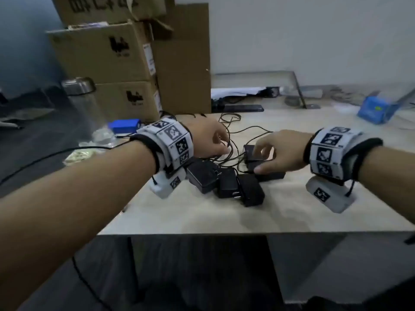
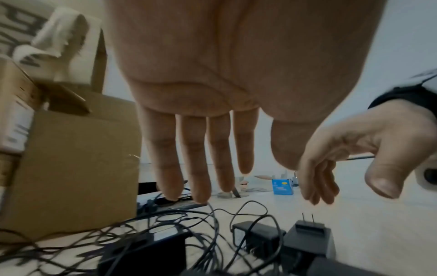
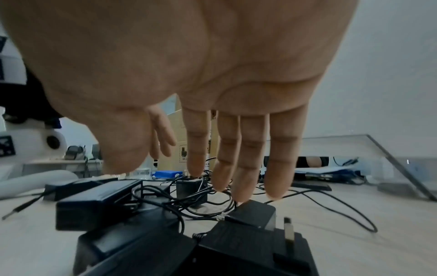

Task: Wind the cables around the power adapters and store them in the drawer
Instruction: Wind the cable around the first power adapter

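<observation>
A cluster of black power adapters (image 1: pixel 226 180) lies mid-table (image 1: pixel 292 212), their thin cables (image 1: pixel 244 131) tangled loose at its 12 o'clock side. The right hand (image 1: pixel 280 151) reaches in from 3 o'clock, fingers extended and relaxed over one adapter — gripping nothing. The left hand (image 1: pixel 208 140) comes from 9 o'clock, fingers straight, fingertips (image 2: pixel 201 194) at the cables. Cardboard boxes (image 1: pixel 105 55) stand at 10 o'clock — a blue box (image 1: pixel 372 111) at 2.

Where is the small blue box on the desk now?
In the head view the small blue box stands at the far right of the desk, beyond the right hand and right of the clear acrylic stand.
</observation>
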